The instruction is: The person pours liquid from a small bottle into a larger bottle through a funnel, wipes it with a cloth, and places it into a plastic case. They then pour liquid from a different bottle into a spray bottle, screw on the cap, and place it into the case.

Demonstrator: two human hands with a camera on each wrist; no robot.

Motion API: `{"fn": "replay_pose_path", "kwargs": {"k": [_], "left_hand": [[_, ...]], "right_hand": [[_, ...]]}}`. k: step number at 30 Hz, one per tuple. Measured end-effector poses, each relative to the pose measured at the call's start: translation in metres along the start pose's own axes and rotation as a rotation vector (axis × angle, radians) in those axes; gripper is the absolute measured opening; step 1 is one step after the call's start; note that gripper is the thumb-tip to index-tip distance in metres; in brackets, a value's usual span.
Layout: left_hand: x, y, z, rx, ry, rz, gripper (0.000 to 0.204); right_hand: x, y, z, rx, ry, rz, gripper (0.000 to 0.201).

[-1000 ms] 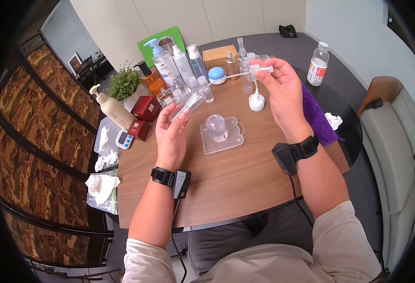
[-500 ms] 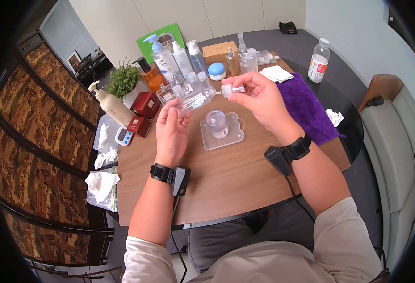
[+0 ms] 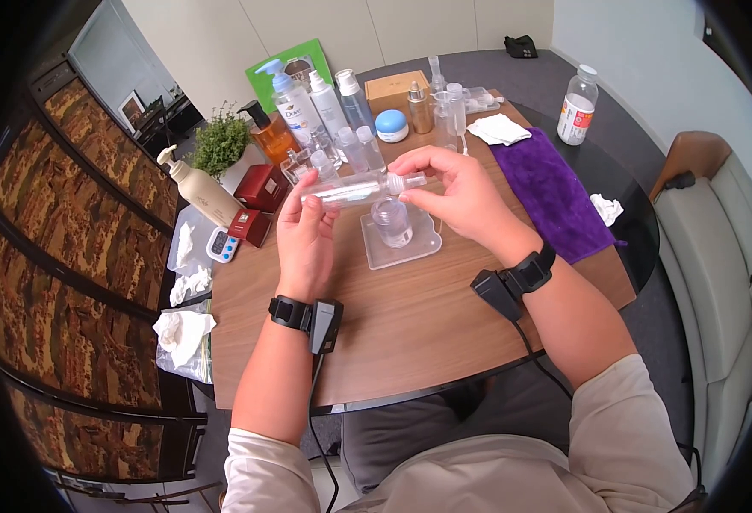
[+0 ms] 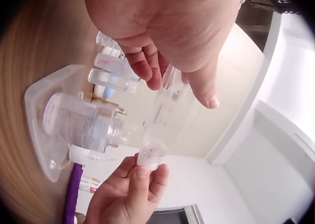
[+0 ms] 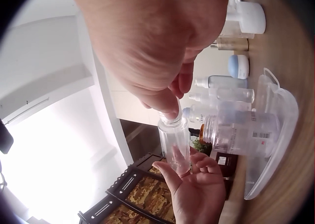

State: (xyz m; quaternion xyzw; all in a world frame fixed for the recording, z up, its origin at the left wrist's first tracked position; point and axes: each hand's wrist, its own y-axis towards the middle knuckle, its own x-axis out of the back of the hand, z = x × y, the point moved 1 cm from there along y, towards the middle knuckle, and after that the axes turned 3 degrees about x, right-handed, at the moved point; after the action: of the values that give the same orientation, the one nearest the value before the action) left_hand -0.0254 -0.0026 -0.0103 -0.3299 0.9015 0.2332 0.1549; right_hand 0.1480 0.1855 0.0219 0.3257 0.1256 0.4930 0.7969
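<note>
My left hand (image 3: 303, 239) holds a clear plastic bottle (image 3: 350, 191) by its base end, tilted almost level above the table. At its neck, my right hand (image 3: 461, 192) pinches a clear spray top (image 3: 410, 181) between thumb and fingers. In the left wrist view the spray top (image 4: 150, 155) meets the bottle's mouth. Below stands a clear wide jar (image 3: 393, 227) with its threaded neck (image 4: 114, 132) uncapped, on a clear tray (image 3: 380, 256). Seen from the right wrist, a white pump lid (image 5: 252, 17) stands beyond the right hand, which hides it in the head view.
Several bottles crowd the back, including a Dove pump bottle (image 3: 294, 107) and a blue-lidded jar (image 3: 391, 126). Red boxes (image 3: 260, 192), a small timer (image 3: 222, 246) and a beige pump bottle (image 3: 200, 192) stand left. A purple towel (image 3: 551, 201) and labelled bottle (image 3: 577, 111) are right.
My right hand has come down and leftward, bringing the spray top to the bottle's neck; its thin tube, visible outside earlier, has gone into the bottle. The bottle has tipped closer to level.
</note>
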Motion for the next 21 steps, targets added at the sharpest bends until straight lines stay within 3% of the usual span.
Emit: {"fn": "replay_pose_path", "kwargs": {"k": [3, 5, 8, 12, 14, 15, 17, 18, 20, 21], "left_hand": [[-0.002, -0.001, 0.000, 0.020, 0.021, 0.015, 0.048], [-0.003, -0.001, 0.000, 0.027, 0.020, 0.007, 0.047], [-0.002, -0.001, 0.002, 0.034, 0.013, 0.016, 0.047], [-0.003, -0.002, 0.000, 0.047, 0.009, 0.016, 0.046], [-0.002, -0.002, 0.000, 0.049, 0.009, 0.013, 0.046], [-0.002, -0.001, 0.000, 0.050, 0.006, 0.016, 0.047], [-0.001, -0.001, 0.001, 0.051, 0.001, 0.018, 0.047], [-0.001, 0.000, 0.002, 0.052, 0.005, 0.023, 0.047], [-0.002, -0.001, 0.002, 0.055, 0.009, 0.028, 0.047], [-0.004, -0.002, 0.001, 0.052, 0.013, 0.028, 0.047]], "right_hand": [[-0.001, -0.001, 0.005, 0.028, -0.041, -0.027, 0.027], [0.001, -0.002, 0.010, -0.210, -0.050, -0.025, 0.028], [-0.003, -0.003, 0.014, -0.072, -0.142, -0.010, 0.029], [0.003, 0.000, 0.011, -0.196, -0.286, 0.052, 0.040], [0.001, 0.001, 0.012, 0.211, -0.446, -0.076, 0.050], [0.004, 0.002, 0.014, 0.211, -0.446, -0.076, 0.050], [0.010, 0.003, 0.015, -0.230, -0.450, 0.191, 0.057], [0.008, 0.002, 0.015, -0.230, -0.450, 0.191, 0.057], [0.003, -0.002, 0.018, 0.032, -0.454, 0.023, 0.055], [0.002, -0.001, 0.015, 0.032, -0.454, 0.023, 0.055]]}}
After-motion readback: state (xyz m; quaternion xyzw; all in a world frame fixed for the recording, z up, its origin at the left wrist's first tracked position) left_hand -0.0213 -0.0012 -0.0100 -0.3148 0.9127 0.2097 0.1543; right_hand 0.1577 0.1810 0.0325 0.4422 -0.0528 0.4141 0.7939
